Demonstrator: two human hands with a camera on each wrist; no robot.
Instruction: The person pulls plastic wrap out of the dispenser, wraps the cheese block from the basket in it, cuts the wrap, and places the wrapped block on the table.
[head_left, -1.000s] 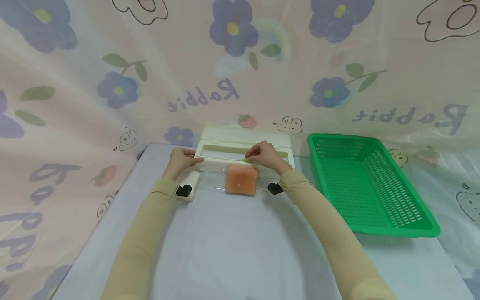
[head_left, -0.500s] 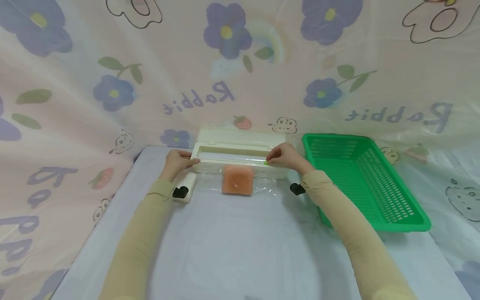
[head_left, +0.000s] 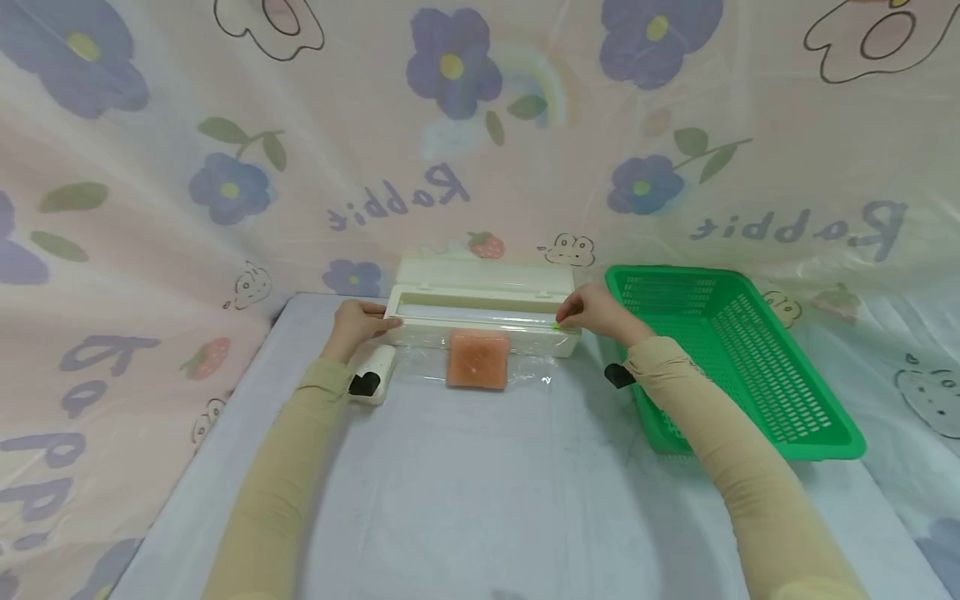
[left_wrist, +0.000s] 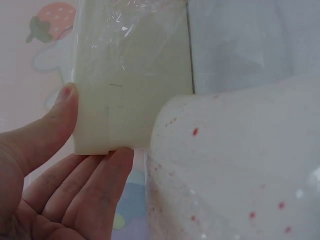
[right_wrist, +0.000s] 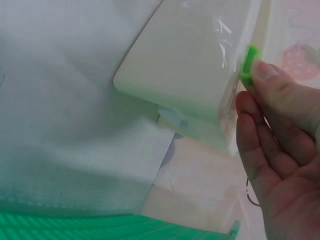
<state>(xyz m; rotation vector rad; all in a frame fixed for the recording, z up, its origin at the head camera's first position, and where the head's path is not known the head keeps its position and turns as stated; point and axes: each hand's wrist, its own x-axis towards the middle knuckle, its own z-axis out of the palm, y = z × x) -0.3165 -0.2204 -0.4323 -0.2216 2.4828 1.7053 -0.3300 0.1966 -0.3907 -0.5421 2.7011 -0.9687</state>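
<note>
A cream cling film dispenser (head_left: 483, 335) lies along the back of the table with its lid raised and a roll of film inside. My left hand (head_left: 356, 327) grips its left end, thumb on one face and fingers round the end in the left wrist view. At the other end, my right hand (head_left: 600, 312) pinches the small green slider cutter (right_wrist: 249, 64) of the dispenser between thumb and fingers. Clear film (head_left: 423, 363) hangs from the front edge and spreads by an orange square slab (head_left: 477, 360) in front of the box.
A white, red-spotted item (left_wrist: 225, 150) in clear plastic lies by my left wrist. A green perforated basket (head_left: 750, 375) stands at the right, beside my right forearm. A patterned curtain (head_left: 480, 125) rises directly behind the dispenser.
My right hand has slid the green cutter rightward, from about the middle to the right end of the dispenser. The left hand stays on the left end.
</note>
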